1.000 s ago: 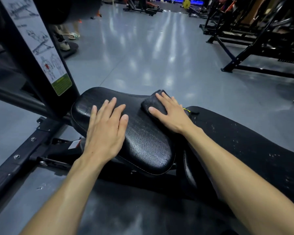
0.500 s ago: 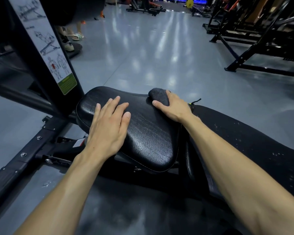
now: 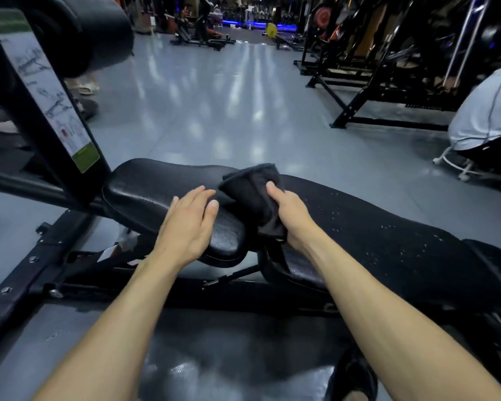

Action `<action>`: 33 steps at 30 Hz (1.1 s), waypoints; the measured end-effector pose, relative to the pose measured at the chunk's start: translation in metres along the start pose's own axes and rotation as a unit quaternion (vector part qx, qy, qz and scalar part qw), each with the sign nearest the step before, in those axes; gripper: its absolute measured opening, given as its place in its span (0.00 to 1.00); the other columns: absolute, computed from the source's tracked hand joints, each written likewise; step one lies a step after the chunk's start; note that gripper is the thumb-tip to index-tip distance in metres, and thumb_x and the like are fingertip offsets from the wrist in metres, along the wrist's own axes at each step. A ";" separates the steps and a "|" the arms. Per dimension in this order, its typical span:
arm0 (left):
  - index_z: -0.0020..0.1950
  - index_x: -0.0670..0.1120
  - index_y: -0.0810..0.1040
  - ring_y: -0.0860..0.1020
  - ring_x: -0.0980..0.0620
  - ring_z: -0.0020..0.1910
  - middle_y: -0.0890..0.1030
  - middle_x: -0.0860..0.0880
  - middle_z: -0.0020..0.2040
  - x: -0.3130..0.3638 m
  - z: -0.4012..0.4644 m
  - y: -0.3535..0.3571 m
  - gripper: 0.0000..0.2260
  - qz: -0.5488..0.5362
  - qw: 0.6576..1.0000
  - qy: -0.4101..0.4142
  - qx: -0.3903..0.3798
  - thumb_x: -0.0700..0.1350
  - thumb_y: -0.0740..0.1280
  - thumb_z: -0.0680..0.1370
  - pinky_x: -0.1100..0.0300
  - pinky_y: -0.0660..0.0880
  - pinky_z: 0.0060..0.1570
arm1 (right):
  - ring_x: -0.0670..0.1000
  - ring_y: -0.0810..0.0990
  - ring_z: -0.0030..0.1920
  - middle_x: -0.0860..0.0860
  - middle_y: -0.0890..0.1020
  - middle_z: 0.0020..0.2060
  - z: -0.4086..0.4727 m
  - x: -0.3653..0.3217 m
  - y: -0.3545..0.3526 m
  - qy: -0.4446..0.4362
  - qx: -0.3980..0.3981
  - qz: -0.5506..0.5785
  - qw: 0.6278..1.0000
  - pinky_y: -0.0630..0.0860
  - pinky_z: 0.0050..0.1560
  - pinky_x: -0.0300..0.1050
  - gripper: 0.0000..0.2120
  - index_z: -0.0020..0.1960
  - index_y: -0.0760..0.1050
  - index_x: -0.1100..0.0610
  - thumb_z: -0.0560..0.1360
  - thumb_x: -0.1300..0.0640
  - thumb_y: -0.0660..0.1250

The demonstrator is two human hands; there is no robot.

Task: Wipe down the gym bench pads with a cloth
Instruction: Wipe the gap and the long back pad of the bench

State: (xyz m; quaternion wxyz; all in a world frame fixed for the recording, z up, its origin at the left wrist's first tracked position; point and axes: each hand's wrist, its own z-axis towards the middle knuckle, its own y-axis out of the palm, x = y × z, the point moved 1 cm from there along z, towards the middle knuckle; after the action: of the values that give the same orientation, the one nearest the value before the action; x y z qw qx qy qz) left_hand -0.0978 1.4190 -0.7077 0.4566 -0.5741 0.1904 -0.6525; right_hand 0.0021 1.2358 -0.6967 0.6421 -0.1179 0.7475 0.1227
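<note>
Cloth (image 3: 253,195), dark and soft, is looking light and floppy, bunching and draping wherever it is not supported; judging by that, it is best gripped in a full fistful near its middle, so a wide flat face stays free for wiping. Going left to right: at about nine o'clock the black frame upright (image 3: 52,111) is carrying one instruction label (image 3: 49,96). Next, the seat pad (image 3: 156,189) is lying just left of centre, glossy and firm-looking, probably slick under a damp cloth. The left hand (image 3: 185,227) is resting open, palm down, on the near edge of that pad, fingers flat, gripping nothing. At twelve o'clock from it, the cloth is hanging over the gap between the pads, bunched in the right hand (image 3: 289,215), which is closing around its lower part with the thumb pressing on top. Toward three o'clock the long back pad (image 3: 388,227) is stretching away, flecked with pale specks, apparently not yet wiped. Count: one cloth, two pads, two hands.
</note>
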 end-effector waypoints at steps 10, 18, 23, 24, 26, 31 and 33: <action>0.74 0.46 0.72 0.65 0.51 0.76 0.72 0.48 0.75 0.052 -0.008 0.023 0.19 -0.023 0.997 0.058 -0.047 0.50 0.53 0.86 0.46 0.52 0.78 | 0.54 0.86 0.54 0.54 0.87 0.51 -0.120 -0.026 -0.147 -0.081 0.229 0.116 0.963 0.81 0.57 0.54 0.16 0.57 0.82 0.58 0.82 0.48 0.63; 0.72 0.46 0.74 0.69 0.50 0.73 0.75 0.49 0.72 0.054 -0.009 0.030 0.18 -0.019 0.995 0.070 -0.064 0.49 0.54 0.86 0.46 0.53 0.78 | 0.54 0.64 0.77 0.51 0.72 0.74 -0.127 0.061 -0.109 -0.047 0.125 -0.338 0.932 0.58 0.75 0.46 0.25 0.75 0.68 0.54 0.84 0.42 0.54; 0.65 0.50 0.80 0.75 0.53 0.65 0.80 0.53 0.65 0.055 -0.004 0.039 0.13 -0.005 0.987 0.142 -0.070 0.49 0.61 0.84 0.44 0.62 0.75 | 0.46 0.37 0.80 0.38 0.43 0.80 -0.116 0.095 -0.109 -0.107 0.013 -0.568 0.816 0.38 0.79 0.51 0.38 0.82 0.45 0.42 0.77 0.28 0.43; 0.62 0.52 0.81 0.76 0.55 0.60 0.81 0.55 0.61 0.059 -0.004 0.044 0.12 -0.001 0.981 0.171 -0.086 0.51 0.63 0.82 0.45 0.66 0.72 | 0.45 0.40 0.81 0.37 0.46 0.80 -0.114 0.094 -0.115 -0.113 0.011 -0.545 0.831 0.41 0.80 0.51 0.36 0.82 0.48 0.41 0.77 0.28 0.43; 0.57 0.55 0.83 0.75 0.58 0.53 0.82 0.58 0.55 0.072 -0.005 0.054 0.13 0.003 0.969 0.209 -0.134 0.57 0.64 0.80 0.50 0.72 0.64 | 0.44 0.51 0.80 0.39 0.57 0.80 -0.110 0.092 -0.125 -0.144 0.034 -0.494 0.857 0.51 0.80 0.51 0.32 0.80 0.59 0.42 0.79 0.32 0.47; 0.52 0.59 0.83 0.74 0.54 0.52 0.80 0.58 0.49 0.097 -0.004 0.087 0.19 0.074 0.956 0.230 -0.168 0.69 0.63 0.75 0.58 0.69 0.56 | 0.46 0.73 0.66 0.42 0.76 0.67 -0.100 0.089 -0.142 -0.164 0.113 -0.443 0.874 0.70 0.68 0.54 0.27 0.70 0.73 0.48 0.76 0.37 0.63; 0.50 0.58 0.81 0.73 0.54 0.50 0.78 0.58 0.46 0.099 -0.001 0.095 0.20 0.094 0.959 0.220 -0.154 0.71 0.63 0.73 0.57 0.69 0.56 | 0.45 0.76 0.60 0.42 0.77 0.59 -0.092 0.084 -0.146 -0.140 0.129 -0.407 0.893 0.72 0.65 0.54 0.28 0.67 0.75 0.48 0.72 0.35 0.65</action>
State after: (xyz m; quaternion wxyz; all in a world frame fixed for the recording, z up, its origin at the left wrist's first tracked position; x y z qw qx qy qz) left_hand -0.0557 1.2895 -0.7239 0.3688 -0.4588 0.4377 -0.6797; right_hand -0.0475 1.0661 -0.7711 0.7433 -0.3098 0.5457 -0.2319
